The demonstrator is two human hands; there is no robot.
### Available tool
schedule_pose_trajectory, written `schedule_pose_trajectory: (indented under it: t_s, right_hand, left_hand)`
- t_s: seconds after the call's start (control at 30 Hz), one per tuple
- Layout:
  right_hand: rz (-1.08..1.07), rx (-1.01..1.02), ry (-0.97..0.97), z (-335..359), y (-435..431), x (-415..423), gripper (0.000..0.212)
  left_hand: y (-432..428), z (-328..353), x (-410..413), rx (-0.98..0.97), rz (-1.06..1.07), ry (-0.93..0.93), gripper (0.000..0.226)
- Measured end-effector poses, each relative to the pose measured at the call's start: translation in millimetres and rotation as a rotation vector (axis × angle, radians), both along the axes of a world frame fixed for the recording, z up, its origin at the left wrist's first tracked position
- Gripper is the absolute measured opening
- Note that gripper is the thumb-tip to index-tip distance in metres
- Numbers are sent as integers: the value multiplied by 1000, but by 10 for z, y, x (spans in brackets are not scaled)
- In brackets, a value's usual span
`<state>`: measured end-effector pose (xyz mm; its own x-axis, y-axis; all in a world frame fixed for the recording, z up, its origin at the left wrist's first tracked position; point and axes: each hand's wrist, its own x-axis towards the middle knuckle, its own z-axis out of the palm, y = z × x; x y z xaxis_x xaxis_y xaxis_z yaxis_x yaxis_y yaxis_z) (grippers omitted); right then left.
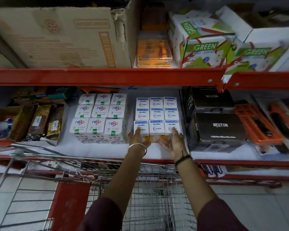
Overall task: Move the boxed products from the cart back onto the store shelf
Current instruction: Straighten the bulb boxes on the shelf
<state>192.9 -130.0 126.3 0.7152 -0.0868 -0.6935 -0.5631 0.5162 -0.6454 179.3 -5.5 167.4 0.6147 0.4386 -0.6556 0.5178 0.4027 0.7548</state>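
Step in hand: squaring up the front row of white-and-blue cardboard bulb boxes (156, 129) on the red metal store shelf (107, 76), lower level.
Left hand (137, 137): flat and released, fingertips resting on the leftmost front box; not grasping.
Right hand (173, 141): palm turned inward, released, fingers against the rightmost front box.
Task thing: bulb boxes stand three by three on the shelf's white liner, between the white Nippo cartons (99, 115) and the black Neuton boxes (219, 126).
Red wire shopping cart (97, 165): parked just below the shelf edge; basket looks empty where visible, part hidden by the arms.
Next move, judged: nudge the row flush, then check the cart for leftovers.
Writing: "wipro Garnet" upside down on bulb boxes; "Nippo", "QC"; "NEUTON"; "GREEN", "Active" on white-and-green cartons (203, 47) on the upper shelf.
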Motion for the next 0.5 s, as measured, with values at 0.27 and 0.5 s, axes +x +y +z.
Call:
schedule_pose_trajectory:
  t_s: [0.27,0.5]
  right_hand:
    - [15,12,0,57,-27,-40,52]
    - [408,-342,-141,592,-541,-616,54]
  left_hand:
    - [19,-98,16,-83,70,22,57]
    - [-399,-31,-384,244,261,-224,29]
